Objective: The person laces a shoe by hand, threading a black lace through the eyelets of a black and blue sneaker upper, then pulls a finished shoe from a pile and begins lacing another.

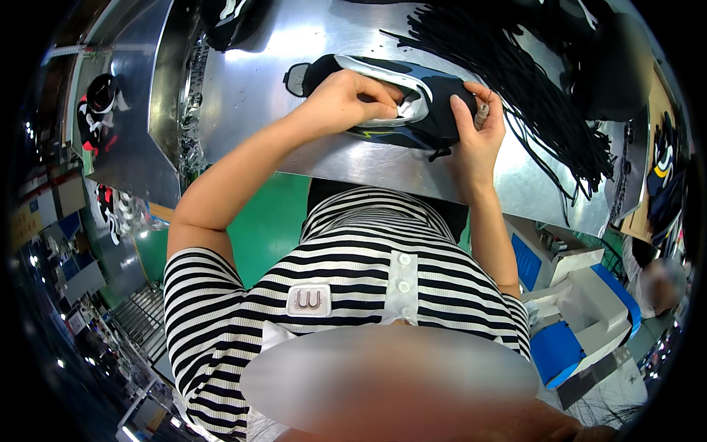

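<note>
A dark shoe with a pale lining and a yellow-green mark lies sideways on the metal table. My left hand reaches over its opening, fingers bent and pressed together inside against the white lining. What those fingertips pinch is hidden. At the shoe's right end my right hand grips the black upper, thumb on top and fingers curled around the far side. One finger of it wears a wrap. A short black lace end hangs at the shoe's near side, and a dark loop tab sticks out at its left end.
A thick bundle of black laces spreads over the table's right side. Another dark shoe sits at the far left. Shoes rest on a metal surface farther left. A blue-and-white machine stands lower right, near another person.
</note>
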The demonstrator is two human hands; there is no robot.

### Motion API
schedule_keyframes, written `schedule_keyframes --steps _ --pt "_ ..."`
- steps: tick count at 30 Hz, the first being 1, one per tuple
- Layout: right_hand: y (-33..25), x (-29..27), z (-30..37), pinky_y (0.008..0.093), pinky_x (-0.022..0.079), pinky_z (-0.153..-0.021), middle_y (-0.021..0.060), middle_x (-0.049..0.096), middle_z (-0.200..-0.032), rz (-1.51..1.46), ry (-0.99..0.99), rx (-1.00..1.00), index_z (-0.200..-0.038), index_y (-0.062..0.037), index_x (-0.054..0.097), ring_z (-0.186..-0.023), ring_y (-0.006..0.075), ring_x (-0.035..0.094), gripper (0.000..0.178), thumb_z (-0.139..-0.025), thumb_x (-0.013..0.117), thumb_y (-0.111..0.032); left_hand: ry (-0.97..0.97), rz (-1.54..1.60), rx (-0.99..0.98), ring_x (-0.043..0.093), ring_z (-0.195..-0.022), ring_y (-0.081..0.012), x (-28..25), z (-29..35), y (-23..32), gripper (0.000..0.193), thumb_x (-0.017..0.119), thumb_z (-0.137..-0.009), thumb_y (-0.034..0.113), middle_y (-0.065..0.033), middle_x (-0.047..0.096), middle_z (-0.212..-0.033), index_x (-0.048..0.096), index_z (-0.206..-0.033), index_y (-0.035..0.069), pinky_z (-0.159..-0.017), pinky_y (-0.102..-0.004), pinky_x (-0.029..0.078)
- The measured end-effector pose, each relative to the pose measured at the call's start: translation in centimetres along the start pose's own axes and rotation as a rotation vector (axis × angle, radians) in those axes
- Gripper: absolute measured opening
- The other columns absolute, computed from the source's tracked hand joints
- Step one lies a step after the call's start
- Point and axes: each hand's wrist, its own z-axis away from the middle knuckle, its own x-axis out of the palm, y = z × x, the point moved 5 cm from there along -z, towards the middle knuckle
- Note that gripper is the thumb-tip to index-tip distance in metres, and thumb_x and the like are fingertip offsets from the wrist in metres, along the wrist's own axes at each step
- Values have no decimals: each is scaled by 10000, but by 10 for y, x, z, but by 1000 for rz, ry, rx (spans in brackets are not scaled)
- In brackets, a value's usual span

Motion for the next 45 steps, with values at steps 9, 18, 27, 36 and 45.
schedule_keyframes --steps 9,18,27,36,45 --pt "-10 11 9 240 480 -839 65 609 -1055 117 -7 -9 -1111 9 597 -935 115 582 284 -879 723 -98 17 -10 -119 639 -932 -135 10 -6 -5 153 753 -837 130 -57 725 -1009 762 -935 12 -893 -267 476" --pt "0 1 8 215 479 -790 31 622 -961 -35 36 136 -1073 -4 605 -877 78 580 252 -872 732 -90 221 -392 131 631 -832 -198 -1 4 3 130 719 -823 136 -87 707 -869 715 -865 13 -768 -319 487" --pt "14 -13 12 184 449 -742 11 617 -901 -258 151 277 -1058 -19 579 -793 54 559 220 -893 711 -80 664 -891 427 561 -792 -237 -83 46 8 16 659 -829 45 -74 639 -825 650 -840 36 -692 -352 445" --pt "4 -17 5 175 428 -727 -15 593 -873 -204 132 159 -1019 -37 584 -779 42 535 193 -892 720 -88 1178 -1157 205 587 -831 -293 -207 126 -31 132 680 -873 186 -82 669 -841 682 -861 55 -772 -407 460" --pt "12 -34 -12 197 422 -665 -17 597 -810 -9 27 177 -1007 -55 603 -731 51 522 194 -907 715 -178 1191 -803 232 598 -891 -231 -202 125 -21 82 648 -887 115 -53 681 -910 690 -927 57 -804 -350 468"
